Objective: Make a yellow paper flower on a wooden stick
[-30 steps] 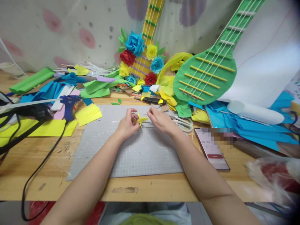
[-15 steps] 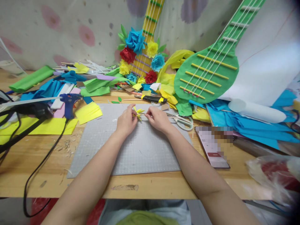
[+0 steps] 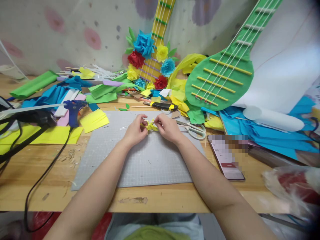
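Note:
A small yellow paper flower [image 3: 151, 125] with pointed petals is held between both my hands over the far part of a grey cutting mat [image 3: 140, 160]. My left hand [image 3: 135, 131] pinches its left side with curled fingers. My right hand [image 3: 168, 128] pinches its right side, fingers closed on the petals. Most of the flower is hidden by my fingertips.
White-handled scissors [image 3: 195, 129] lie right of my right hand, a yellow-black utility knife [image 3: 162, 106] behind the mat. A blue glue gun [image 3: 73, 111] with black cable stands left. A phone [image 3: 227, 157] lies right. Coloured paper sheets, paper flowers [image 3: 144, 45] and a green paper guitar [image 3: 220, 78] crowd the back.
The hands have closed in on the flower, pressing its petals together; a second ago the petals stood spread and my right hand was a little apart from it.

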Demonstrator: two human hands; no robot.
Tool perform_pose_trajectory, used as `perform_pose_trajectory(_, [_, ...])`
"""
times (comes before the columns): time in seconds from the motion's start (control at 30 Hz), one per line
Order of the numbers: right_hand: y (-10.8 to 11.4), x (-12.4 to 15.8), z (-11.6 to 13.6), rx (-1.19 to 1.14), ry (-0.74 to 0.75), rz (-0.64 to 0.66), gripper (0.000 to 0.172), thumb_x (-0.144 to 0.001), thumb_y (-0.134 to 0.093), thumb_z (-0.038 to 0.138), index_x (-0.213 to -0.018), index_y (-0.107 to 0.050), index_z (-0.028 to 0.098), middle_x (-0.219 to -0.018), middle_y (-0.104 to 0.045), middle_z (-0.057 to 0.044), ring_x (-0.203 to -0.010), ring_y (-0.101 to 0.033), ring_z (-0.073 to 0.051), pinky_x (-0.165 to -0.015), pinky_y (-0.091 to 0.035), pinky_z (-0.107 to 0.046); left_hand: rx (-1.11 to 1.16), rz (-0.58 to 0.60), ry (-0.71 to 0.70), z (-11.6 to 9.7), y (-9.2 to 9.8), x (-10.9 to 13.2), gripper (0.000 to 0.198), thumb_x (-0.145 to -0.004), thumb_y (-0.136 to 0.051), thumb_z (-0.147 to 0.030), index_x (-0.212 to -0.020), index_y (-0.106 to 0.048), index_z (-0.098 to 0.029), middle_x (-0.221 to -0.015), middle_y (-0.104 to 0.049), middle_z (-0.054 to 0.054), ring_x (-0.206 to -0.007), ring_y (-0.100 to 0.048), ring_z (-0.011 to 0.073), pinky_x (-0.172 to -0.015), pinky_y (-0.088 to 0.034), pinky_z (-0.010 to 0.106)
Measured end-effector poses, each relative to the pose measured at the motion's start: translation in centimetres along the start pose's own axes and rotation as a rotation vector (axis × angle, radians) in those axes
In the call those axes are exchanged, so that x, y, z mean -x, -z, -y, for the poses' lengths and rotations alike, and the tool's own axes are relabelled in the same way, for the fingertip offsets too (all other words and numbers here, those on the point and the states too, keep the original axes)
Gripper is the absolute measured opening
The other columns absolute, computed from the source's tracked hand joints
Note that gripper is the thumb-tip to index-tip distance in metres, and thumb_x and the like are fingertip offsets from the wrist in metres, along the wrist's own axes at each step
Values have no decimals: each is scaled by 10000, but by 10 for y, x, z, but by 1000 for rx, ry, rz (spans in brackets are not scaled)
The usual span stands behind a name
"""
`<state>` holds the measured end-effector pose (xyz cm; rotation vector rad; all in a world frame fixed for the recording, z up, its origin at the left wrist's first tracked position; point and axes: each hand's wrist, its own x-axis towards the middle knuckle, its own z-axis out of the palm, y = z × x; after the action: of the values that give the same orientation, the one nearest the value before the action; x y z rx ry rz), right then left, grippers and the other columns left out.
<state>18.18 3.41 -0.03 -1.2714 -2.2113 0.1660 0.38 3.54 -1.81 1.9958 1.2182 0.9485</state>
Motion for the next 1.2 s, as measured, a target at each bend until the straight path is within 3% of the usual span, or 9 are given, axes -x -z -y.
perform_pose_trajectory(0.13, [-1, 2, 2, 16, 11, 51, 68, -777, -461, 159, -814, -505, 195, -783, -572, -16, -685, -486, -134, -601, -302, -234, 129, -7, 9, 2, 1, -1, 446, -659, -517, -102, -1059, -350, -211, -779, -533, -40, -678, -538, 74, -674, -435, 214])
perform_pose_trajectory(0.33, [0, 3, 6, 36, 21, 70, 20, -803, -492, 207, -796, -503, 192, -789, -565, -12, -700, -483, -129, -600, -294, -232, 148, -6, 26, 1, -1, 0, 419, -668, -528, -115, -1037, -354, -212, -788, -530, -40, -664, -533, 69, -670, -441, 217])
perform_pose_trajectory(0.5, [-1, 1, 8, 60, 29, 80, 178, -855, -465, 349, -786, -515, 193, -824, -564, -19, -740, -496, -130, -601, -285, -233, 120, -4, 18, -4, -2, 1, 370, -685, -517, -132, -1013, -359, -203, -763, -524, -40, -672, -531, 76, -673, -445, 225])
perform_pose_trajectory(0.7, [1, 0, 8, 94, 36, 103, 298, -844, -447, 477, -793, -529, 194, -845, -564, -29, -761, -504, -139, -579, -265, -234, 43, -13, 22, -4, -1, 2, 344, -695, -534, -182, -1002, -380, -204, -790, -529, -30, -690, -535, 86, -669, -445, 232])
perform_pose_trajectory(0.97, [-3, 0, 6, 115, 8, 50, 253, -853, -462, 412, -755, -536, 191, -800, -574, -16, -704, -494, -123, -567, -248, -232, -137, -4, -55, -2, 0, 2, 319, -710, -495, -172, -1017, -414, -200, -828, -559, -2, -746, -537, 118, -691, -435, 259])
perform_pose_trajectory(1.2, [-5, -1, 9, 5, -112, 74, 240, -814, -514, 394, -693, -537, 188, -708, -565, 11, -625, -467, -102, -561, -261, -218, -312, 2, -70, -9, 1, 3, 285, -697, -490, -157, -978, -467, -197, -861, -578, 27, -811, -534, 158, -698, -434, 279])
